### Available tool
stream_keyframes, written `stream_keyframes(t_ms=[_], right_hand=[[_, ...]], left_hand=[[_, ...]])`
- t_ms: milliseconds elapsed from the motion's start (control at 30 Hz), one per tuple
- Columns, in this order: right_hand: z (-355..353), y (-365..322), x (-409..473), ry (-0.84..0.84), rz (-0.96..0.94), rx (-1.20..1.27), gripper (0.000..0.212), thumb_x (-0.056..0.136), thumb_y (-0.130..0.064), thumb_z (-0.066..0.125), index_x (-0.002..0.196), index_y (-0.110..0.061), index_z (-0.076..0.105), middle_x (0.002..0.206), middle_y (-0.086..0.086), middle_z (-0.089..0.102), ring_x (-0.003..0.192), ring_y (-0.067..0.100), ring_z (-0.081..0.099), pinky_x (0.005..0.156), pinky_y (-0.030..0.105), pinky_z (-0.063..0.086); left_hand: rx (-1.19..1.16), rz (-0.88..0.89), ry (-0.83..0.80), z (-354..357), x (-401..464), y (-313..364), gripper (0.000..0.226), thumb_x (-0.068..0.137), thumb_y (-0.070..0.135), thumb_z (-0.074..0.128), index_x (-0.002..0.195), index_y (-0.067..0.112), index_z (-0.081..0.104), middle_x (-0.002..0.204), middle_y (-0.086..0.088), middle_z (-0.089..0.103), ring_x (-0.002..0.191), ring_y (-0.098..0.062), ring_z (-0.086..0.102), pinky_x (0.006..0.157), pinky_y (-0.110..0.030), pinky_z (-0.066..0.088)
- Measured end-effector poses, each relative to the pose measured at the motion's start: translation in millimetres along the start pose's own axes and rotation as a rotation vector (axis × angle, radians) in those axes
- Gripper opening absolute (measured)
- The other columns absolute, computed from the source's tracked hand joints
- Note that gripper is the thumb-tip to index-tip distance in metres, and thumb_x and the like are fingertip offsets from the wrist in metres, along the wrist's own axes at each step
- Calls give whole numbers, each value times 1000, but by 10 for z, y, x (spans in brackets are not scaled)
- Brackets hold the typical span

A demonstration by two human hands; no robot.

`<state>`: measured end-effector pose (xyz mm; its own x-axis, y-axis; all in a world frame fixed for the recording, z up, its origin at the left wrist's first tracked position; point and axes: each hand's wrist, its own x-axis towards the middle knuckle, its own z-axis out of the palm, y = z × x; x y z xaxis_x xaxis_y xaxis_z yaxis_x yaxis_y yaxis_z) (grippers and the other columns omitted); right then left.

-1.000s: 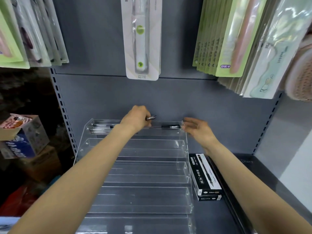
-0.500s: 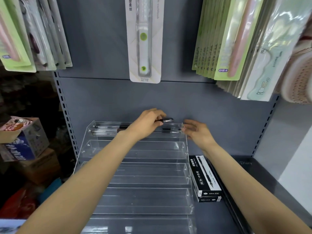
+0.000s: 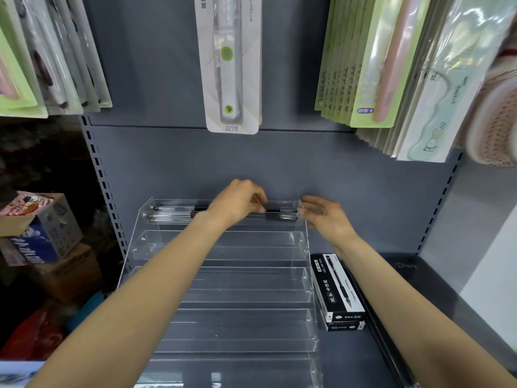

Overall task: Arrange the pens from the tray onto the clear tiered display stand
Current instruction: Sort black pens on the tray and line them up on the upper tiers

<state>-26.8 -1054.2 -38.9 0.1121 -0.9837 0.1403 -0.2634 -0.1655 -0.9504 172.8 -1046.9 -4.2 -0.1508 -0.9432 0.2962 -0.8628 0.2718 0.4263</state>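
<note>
The clear tiered display stand (image 3: 221,278) sits on the grey shelf, and only its top tier holds pens. Several clear-barrelled pens (image 3: 173,213) lie lengthwise in that top tier. My left hand (image 3: 239,201) reaches over the top tier with its fingers curled down, pinching a black-gripped pen (image 3: 281,217) that lies low in the tier. My right hand (image 3: 324,218) is at the right end of the same tier with its fingers loosely spread, the fingertips touching the stand's side wall. No tray is in view.
Two stacked black-and-white gel pen boxes (image 3: 338,294) lie right of the stand, beside a dark "Diary" book (image 3: 407,266). Packaged toothbrushes (image 3: 228,65) hang above on the grey back panel. Cardboard boxes (image 3: 42,228) stand at the left.
My left hand has moved right and lowered its pen from above the top tier down into it. My right hand has stayed at the tier's right end.
</note>
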Motion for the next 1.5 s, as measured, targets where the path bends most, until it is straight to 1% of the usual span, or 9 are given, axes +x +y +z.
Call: stream_keyframes(t_ms=[133, 467, 633, 767, 900, 1100, 1233, 1367, 1500], right_hand=[[10, 4, -15, -5, 2, 47, 39, 91, -10, 59, 130, -9, 52, 126, 4, 57, 108, 14, 56, 86, 24, 47], [26, -24, -28, 29, -25, -73, 37, 91, -13, 59, 128, -10, 55, 128, 5, 59, 115, 18, 56, 94, 25, 44], [171, -195, -170, 185, -286, -446, 31, 92, -12, 56, 123, -10, 60, 126, 7, 58, 115, 21, 56, 92, 16, 36], [545, -390, -386, 112, -386, -333, 23, 90, -8, 57, 112, -10, 65, 111, 5, 62, 87, 11, 59, 84, 10, 45], [1138, -545, -685, -40, -371, -215, 20, 88, -5, 56, 102, -13, 68, 100, 1, 68, 76, 1, 57, 71, -1, 39], [2416, -640, -1399, -269, -290, -128, 17, 92, -13, 55, 101, -17, 67, 93, -4, 67, 83, 8, 61, 78, 24, 51], [3384, -590, -2012, -400, -222, -103, 17, 93, -13, 53, 105, -13, 66, 96, 1, 67, 83, 10, 60, 73, 22, 49], [4266, -428, -2576, -551, -167, -180, 24, 97, -11, 47, 116, -8, 61, 111, 9, 64, 96, 19, 60, 74, 12, 47], [4980, -44, -2948, -682, -69, -357, 28, 101, -12, 41, 125, -8, 55, 121, 14, 60, 103, 32, 56, 90, 41, 45]], left_hand=[[80, -57, -35, -187, -104, -155, 10, 80, 10, 70, 89, 12, 74, 81, 0, 67, 59, -13, 59, 64, -29, 54], [98, -71, -102, -170, -41, -87, 10, 79, 12, 72, 89, 13, 74, 86, -3, 68, 66, -13, 57, 61, -37, 58], [-136, -56, 120, -181, -205, -93, 18, 81, 15, 70, 99, 12, 70, 88, -3, 68, 73, -10, 59, 71, -33, 55], [-189, 0, 270, -253, -547, -123, 20, 83, 16, 68, 103, 15, 67, 87, 2, 67, 74, -10, 61, 68, -6, 43], [-162, -38, 422, -433, -1161, -410, 9, 84, 11, 66, 92, 13, 68, 81, 3, 63, 71, -8, 58, 67, -3, 40], [-183, -326, 449, -723, -2477, -1353, 6, 87, 14, 61, 86, 14, 66, 79, -4, 67, 73, -15, 62, 69, -26, 48], [-133, -478, 359, -922, -3411, -2036, 7, 89, 17, 61, 90, 12, 66, 80, -2, 65, 76, -16, 59, 59, -17, 40], [-139, -633, 209, -1000, -4267, -2746, 7, 88, 15, 62, 92, 12, 66, 90, -6, 70, 84, -20, 63, 67, -21, 40], [-127, -732, 76, -913, -4942, -3240, 15, 89, 10, 58, 99, 4, 67, 101, -13, 69, 92, -25, 62, 70, -22, 34]])
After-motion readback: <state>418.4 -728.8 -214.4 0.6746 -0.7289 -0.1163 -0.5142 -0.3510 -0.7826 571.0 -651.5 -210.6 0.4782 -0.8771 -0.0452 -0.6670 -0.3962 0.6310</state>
